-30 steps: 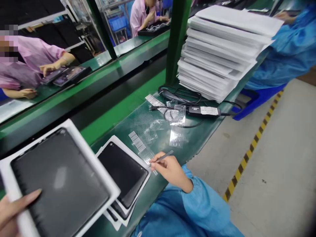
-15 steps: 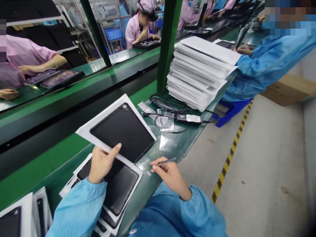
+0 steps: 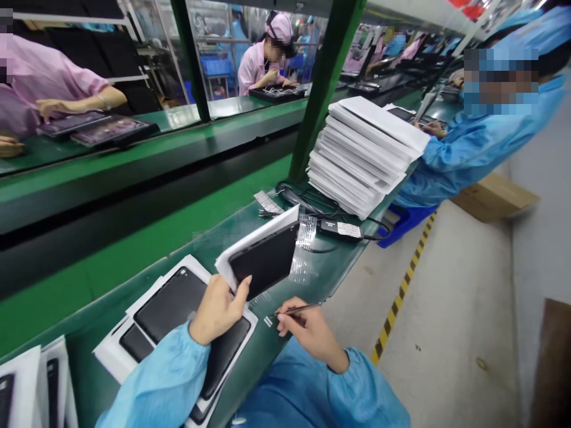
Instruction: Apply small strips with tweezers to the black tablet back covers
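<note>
My left hand point(image 3: 218, 309) is closed on the near edge of a black tablet point(image 3: 270, 258) lying on a white foam sleeve, thumb on the dark face. The tablet is tilted above the bench. My right hand point(image 3: 312, 333) pinches slim metal tweezers point(image 3: 306, 308), their tip near small white strips point(image 3: 267, 321) on a clear sticker sheet point(image 3: 257, 301). Beneath and beside my left forearm lie several more black tablets point(image 3: 172, 303) on white sleeves, partly hidden by my arm.
A tall stack of white sleeves point(image 3: 361, 160) stands by a green post point(image 3: 328, 89). In front of it lie a black power adapter point(image 3: 341, 229) with cables and clear sticker sheets point(image 3: 301, 270). A co-worker in blue point(image 3: 468, 151) sits beyond; others in pink work across the line.
My left hand has moved right, and the tablet has tipped up more steeply and turned. My right hand stays near the strips with the tweezers. The camera view has shifted.
</note>
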A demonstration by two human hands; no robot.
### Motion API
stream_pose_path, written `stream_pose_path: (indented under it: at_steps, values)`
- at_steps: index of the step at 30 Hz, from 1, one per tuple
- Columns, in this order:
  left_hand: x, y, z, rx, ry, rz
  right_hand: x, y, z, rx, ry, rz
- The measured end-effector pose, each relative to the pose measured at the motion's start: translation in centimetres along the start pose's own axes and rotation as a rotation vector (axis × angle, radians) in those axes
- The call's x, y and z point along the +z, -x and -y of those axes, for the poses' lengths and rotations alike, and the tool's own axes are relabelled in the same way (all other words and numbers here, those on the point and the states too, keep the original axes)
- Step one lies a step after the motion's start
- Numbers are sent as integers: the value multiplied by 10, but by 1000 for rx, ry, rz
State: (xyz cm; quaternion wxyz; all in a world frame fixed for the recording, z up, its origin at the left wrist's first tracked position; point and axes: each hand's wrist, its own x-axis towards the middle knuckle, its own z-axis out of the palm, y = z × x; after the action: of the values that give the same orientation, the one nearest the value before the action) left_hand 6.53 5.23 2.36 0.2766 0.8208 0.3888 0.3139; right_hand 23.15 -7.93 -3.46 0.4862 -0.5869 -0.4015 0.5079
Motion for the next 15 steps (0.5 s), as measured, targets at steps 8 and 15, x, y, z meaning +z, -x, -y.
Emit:
stream_pose_path:
  at_steps: [8,15]
  values:
    - [3,-7,0,50,-36,18,2,-5,3,25,15,5]
    - [7,2,0,82,16,72,0,-2,2,74,38,33]
